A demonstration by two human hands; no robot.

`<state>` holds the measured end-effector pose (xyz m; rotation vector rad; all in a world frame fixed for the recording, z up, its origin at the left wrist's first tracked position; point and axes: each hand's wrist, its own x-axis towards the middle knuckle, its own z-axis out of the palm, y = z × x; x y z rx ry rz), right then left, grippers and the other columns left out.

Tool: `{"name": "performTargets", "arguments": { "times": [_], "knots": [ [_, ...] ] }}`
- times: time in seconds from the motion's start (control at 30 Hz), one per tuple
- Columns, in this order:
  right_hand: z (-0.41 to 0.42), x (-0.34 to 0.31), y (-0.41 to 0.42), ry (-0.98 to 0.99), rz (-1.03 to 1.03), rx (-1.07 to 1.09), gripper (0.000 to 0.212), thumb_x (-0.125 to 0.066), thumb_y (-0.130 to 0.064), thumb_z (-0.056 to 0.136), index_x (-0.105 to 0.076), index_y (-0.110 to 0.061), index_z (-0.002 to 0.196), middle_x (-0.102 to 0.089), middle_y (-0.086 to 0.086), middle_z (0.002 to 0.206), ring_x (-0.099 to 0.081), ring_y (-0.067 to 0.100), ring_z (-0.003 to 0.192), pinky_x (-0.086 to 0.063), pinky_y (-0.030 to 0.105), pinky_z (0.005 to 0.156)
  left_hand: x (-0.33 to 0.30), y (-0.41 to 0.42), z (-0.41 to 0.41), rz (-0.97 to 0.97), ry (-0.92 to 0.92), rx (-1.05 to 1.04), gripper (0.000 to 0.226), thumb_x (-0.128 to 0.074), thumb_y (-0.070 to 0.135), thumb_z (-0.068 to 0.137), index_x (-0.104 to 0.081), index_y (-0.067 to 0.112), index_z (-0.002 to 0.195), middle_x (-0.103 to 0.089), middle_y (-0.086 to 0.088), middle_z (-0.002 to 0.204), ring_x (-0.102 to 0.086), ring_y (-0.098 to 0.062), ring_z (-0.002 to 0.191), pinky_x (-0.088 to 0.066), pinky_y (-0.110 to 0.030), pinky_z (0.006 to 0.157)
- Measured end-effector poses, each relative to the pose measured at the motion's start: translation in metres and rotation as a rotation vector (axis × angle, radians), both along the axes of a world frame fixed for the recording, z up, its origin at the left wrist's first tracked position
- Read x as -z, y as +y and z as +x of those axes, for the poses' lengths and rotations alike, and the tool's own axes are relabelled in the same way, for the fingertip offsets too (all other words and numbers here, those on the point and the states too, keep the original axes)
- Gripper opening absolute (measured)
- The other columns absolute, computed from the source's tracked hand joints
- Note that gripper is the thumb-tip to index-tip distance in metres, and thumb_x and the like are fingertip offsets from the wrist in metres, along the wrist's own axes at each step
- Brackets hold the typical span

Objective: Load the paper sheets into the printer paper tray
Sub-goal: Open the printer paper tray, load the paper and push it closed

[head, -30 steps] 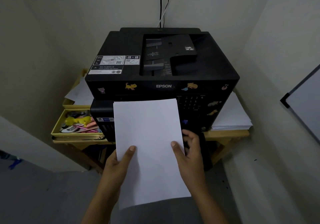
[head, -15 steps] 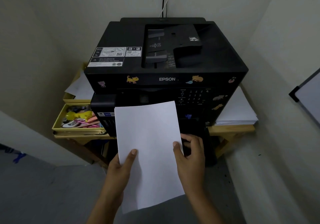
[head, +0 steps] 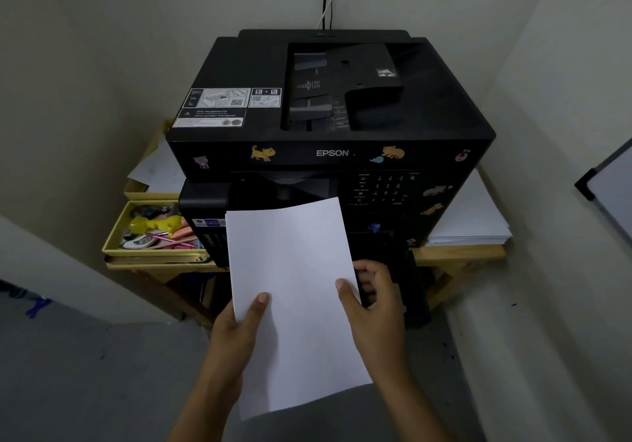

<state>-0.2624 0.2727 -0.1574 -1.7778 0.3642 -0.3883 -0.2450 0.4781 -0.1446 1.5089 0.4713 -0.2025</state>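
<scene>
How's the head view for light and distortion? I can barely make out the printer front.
Head view: dim room, the black printer front swallows detail below the keypad; the paper sheets, held by left hand and right hand, are the brightest area, without glare; wide-angle bending curves the walls at the edges.

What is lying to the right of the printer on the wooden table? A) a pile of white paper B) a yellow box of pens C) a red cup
A: a stack of white paper lies on the wooden table right of the Epson printer.
</scene>
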Motion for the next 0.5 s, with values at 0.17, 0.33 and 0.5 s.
{"name": "performTargets", "arguments": {
  "times": [0.17, 0.33, 0.5],
  "knots": [
    [0.006, -0.001, -0.010, 0.164, 0.310, -0.153, 0.038, -0.080, -0.030, 0.098, -0.067, -0.035, 0.134, -0.079, -0.019, 0.120, -0.076, 0.006, 0.112, -0.067, 0.038, 0.094, 0.002, 0.003, 0.002, -0.024, -0.005, 0.007, 0.035, -0.068, 0.038, 0.098, -0.060, 0.033, 0.131, -0.070, 0.010, 0.120, -0.064, -0.015, 0.109, -0.048, -0.044, 0.095],
    [0.009, 0.007, -0.014, 0.127, -0.106, -0.201, 0.031, -0.067, -0.061, 0.096, -0.074, -0.039, 0.118, -0.057, -0.020, 0.135, -0.052, 0.006, 0.131, -0.054, 0.038, 0.108, 0.004, 0.006, 0.001, -0.048, 0.046, 0.001, 0.024, -0.070, 0.043, 0.095, -0.065, 0.039, 0.119, -0.070, 0.010, 0.124, -0.062, -0.021, 0.116, -0.047, -0.047, 0.100],
    [0.009, 0.002, -0.020, 0.214, 0.314, -0.330, 0.031, -0.073, -0.050, 0.100, -0.070, -0.048, 0.131, -0.066, -0.014, 0.144, -0.066, 0.006, 0.132, -0.054, 0.045, 0.116, 0.007, 0.007, -0.003, -0.111, 0.078, -0.007, 0.023, -0.070, 0.035, 0.096, -0.069, 0.035, 0.120, -0.079, 0.008, 0.115, -0.069, -0.019, 0.112, -0.052, -0.042, 0.094]
  ]
}}
